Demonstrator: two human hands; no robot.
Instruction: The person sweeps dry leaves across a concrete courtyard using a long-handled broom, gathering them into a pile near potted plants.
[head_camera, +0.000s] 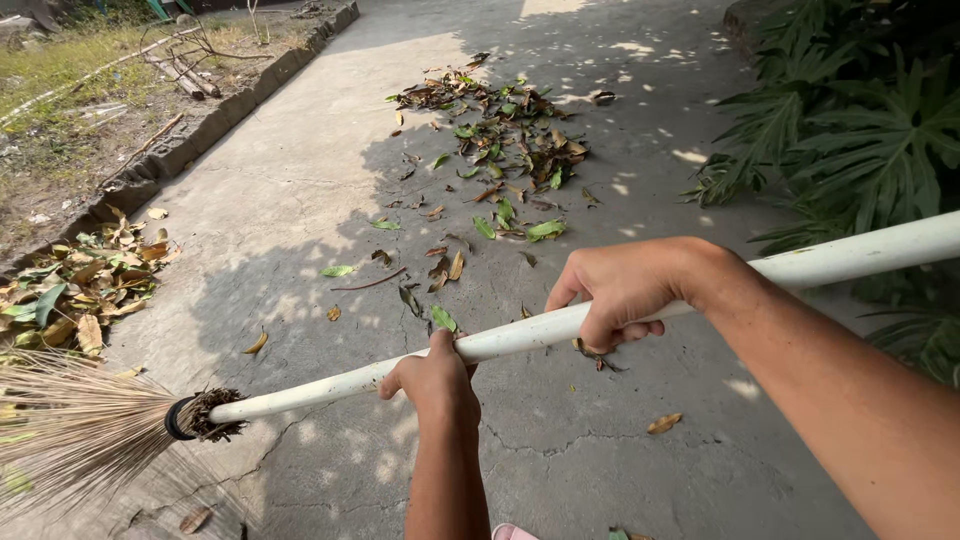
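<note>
I hold a long broom with a white handle (330, 384) that runs from the right edge down to a head of straw bristles (70, 425) at the lower left. My left hand (435, 376) grips the handle lower down, nearer the bristles. My right hand (620, 287) grips it higher up, toward the right. The bristles rest low over the cracked concrete path (300, 180). A loose pile of green and brown fallen leaves (500, 130) lies ahead on the path, with scattered leaves (440, 268) trailing toward my hands.
A low concrete kerb (190, 140) borders the path on the left, with dry leaves (85, 285) heaped against it and grass with sticks beyond. Large-leafed green plants (860, 130) crowd the right side. A pink tip of footwear (512, 532) shows at the bottom edge.
</note>
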